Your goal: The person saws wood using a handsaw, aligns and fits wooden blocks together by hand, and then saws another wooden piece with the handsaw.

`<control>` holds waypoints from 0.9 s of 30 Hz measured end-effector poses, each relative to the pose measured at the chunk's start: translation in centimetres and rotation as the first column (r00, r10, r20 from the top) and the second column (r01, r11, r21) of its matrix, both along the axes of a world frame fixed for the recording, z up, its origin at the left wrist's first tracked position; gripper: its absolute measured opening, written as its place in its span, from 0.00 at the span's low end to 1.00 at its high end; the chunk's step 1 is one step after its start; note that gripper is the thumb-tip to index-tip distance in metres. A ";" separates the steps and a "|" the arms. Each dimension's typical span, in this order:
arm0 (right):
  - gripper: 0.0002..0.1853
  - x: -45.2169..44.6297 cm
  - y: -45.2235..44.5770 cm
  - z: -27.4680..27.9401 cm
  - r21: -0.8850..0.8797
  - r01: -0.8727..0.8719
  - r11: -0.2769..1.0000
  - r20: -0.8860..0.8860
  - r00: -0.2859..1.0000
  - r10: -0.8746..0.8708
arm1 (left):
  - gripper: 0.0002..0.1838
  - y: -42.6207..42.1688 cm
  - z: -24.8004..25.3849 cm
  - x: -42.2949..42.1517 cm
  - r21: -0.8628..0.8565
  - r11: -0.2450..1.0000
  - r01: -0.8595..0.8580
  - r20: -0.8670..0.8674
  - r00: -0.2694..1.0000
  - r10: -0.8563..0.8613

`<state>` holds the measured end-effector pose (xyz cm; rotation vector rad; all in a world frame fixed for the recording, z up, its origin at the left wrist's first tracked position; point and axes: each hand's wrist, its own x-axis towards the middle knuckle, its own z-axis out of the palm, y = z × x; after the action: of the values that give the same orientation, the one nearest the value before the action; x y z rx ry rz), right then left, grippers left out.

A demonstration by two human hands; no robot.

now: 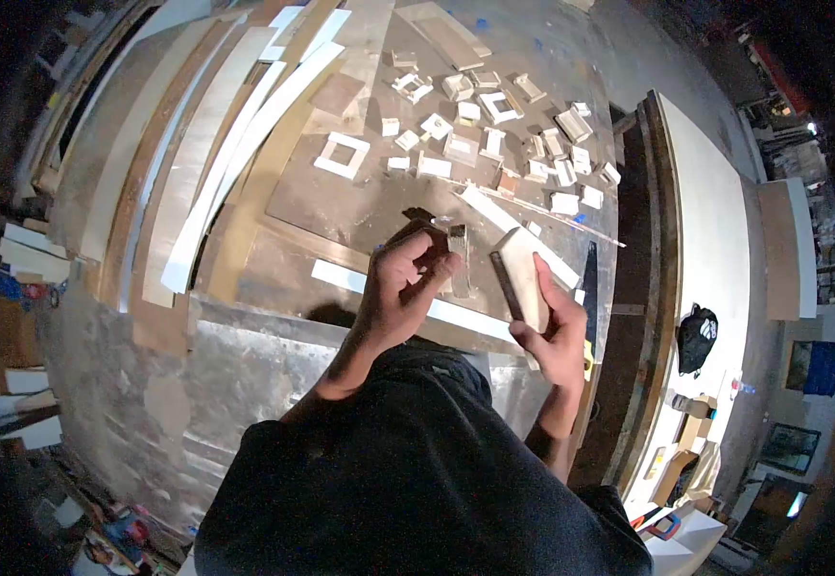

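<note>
My left hand [400, 280] is closed, with thumb and fingertips pinching a small, narrow brownish piece [458, 252] that stands upright; its kind I cannot make out. To the right, my right hand [560, 331] grips a pale wooden block [523, 269] with a dark long edge, tilted with its top end leaning away from me. The two held pieces are apart. Below them on the worktable [322, 216] lies a white strip [470, 319], partly hidden by my left hand. Another pale strip [552, 257] runs behind the wooden block.
Several small wooden blocks and frames [461, 144] lie scattered at the far side. Long boards [216, 163] are stacked at the left. A dark saw-like blade [590, 283] lies by the right edge. Beyond a gap, a pale panel [710, 230] carries a black cap [697, 341].
</note>
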<state>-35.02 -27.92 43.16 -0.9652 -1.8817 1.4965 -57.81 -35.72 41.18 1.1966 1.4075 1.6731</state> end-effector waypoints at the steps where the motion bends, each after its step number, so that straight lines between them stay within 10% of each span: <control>1: 0.48 -0.2 0.0 0.0 -0.031 -0.009 0.999 -0.131 0.991 0.004 | 0.08 0.0 0.7 0.1 -0.005 1.000 0.007 0.026 1.000 -0.006; 16: 0.46 -5.0 1.2 1.6 0.127 -0.030 0.991 0.124 0.992 0.014 | 0.10 -0.8 2.8 -2.7 -0.157 0.980 0.125 -0.014 0.992 -0.129; 20: 0.49 -6.1 2.1 0.6 -0.079 0.003 0.997 -0.283 0.959 -0.025 | 0.12 -0.7 3.0 -3.4 -0.135 0.976 0.171 0.254 0.958 -0.133; 22: 0.52 -7.4 2.2 1.7 -0.116 -0.043 0.992 -0.394 0.919 -0.006 | 0.14 -0.9 2.9 -4.2 -0.039 0.933 0.358 0.645 0.722 -0.250; 26: 0.51 -9.3 1.0 2.6 0.112 -0.031 0.993 -0.435 0.897 0.077 | 0.15 -1.6 1.7 -4.6 -0.058 0.964 0.261 0.456 0.866 -0.207; 27: 0.45 -8.7 0.7 2.1 -0.111 -0.078 0.991 -0.509 0.861 0.011 | 0.14 -1.5 1.6 -4.8 -0.015 0.974 0.226 0.362 0.909 -0.205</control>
<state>-43.74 -27.22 45.24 -0.5046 -1.4456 1.7126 -62.56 -37.19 42.79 0.9187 1.0493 1.5870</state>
